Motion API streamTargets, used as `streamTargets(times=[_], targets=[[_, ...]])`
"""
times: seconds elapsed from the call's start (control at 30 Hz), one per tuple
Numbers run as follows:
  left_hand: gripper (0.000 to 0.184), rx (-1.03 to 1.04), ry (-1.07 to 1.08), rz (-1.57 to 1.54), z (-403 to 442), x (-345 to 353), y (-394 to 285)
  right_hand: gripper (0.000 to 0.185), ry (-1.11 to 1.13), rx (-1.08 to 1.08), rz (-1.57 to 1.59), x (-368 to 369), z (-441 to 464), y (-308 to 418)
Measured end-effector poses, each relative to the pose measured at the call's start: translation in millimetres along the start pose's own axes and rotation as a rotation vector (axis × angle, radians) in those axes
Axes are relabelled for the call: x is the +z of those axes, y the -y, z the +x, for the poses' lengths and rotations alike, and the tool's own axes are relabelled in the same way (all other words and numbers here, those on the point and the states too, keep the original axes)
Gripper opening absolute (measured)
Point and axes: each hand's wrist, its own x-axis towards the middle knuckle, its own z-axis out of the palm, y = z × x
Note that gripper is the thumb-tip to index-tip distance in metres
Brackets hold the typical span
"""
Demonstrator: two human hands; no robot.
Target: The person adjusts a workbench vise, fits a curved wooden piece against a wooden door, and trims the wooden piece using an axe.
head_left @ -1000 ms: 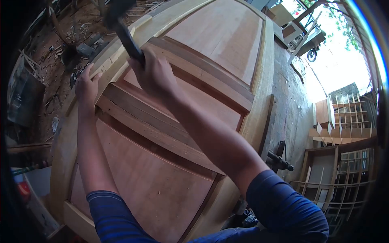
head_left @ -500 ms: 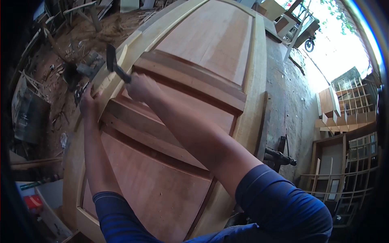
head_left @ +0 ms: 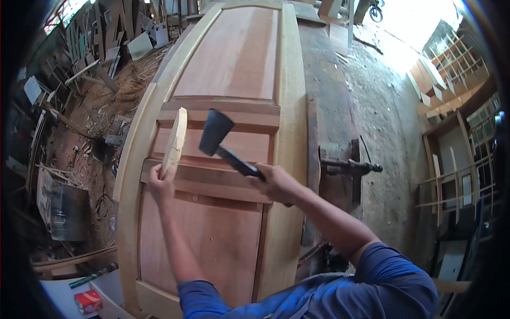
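My left hand [head_left: 162, 182] is closed round the lower end of a pale, narrow wood piece [head_left: 176, 139], which points upward with a tapered tip. In my right hand [head_left: 277, 183] is the dark handle of a hatchet [head_left: 217, 133]. Its broad black blade is to the right of the wood piece, apart from it. Both hands are above a large panelled wooden door [head_left: 289, 69], which lies flat with reddish panels and a paler frame.
A metal clamp [head_left: 348, 167] juts out at the bench's right side. Window-like wooden frames [head_left: 449, 127] stand at the right. Wood scraps [head_left: 141, 72] litter the ground at the left. A red box [head_left: 88, 301] is at the lower left.
The left hand has lifted the pale wood piece from the door's left edge and brought it over the door. The hatchet has moved right with my right hand, and the view has turned.
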Motion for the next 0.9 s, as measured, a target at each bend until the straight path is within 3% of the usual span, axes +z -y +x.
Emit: streamTargets(times=[0.07,0.13,0.2,0.27,0.4,0.53,0.63,0.73,0.87,0.9], targets=[[0.035,-0.028,-0.056,-0.004,-64,21,-69,0.042,-0.026,0.126,0.013,-27,-37,-3],[0.042,-0.126,0.079,-0.173,-110,41,-88,0.042,-0.075,0.165,0.074,-42,-66,-21],[0.043,-0.341,0.099,-0.857,-147,72,-77,0.043,-0.106,0.177,0.125,-50,-94,-45],[0.05,-0.614,0.385,-0.889,-184,57,-114,0.044,-0.119,0.237,0.202,-60,-125,-67],[0.056,-0.337,0.543,-0.46,-230,71,-118,0.042,-0.136,0.277,0.241,-78,-181,-108],[0.041,-0.339,0.614,-0.57,-219,62,-137,0.041,-0.193,0.315,0.299,-88,-222,-130],[0.031,-0.211,0.476,-0.564,-214,74,-149,0.041,-0.241,0.324,0.354,-91,-238,-144],[0.04,-0.234,0.598,-0.458,-230,90,-172,0.042,-0.239,0.306,0.413,-92,-242,-157],[0.047,-0.553,0.742,-0.384,-273,116,-177,0.044,-0.247,0.312,0.438,-93,-242,-165],[0.047,-0.438,0.729,-0.281,-286,118,-179,0.044,-0.24,0.31,0.437,-92,-243,-170]])
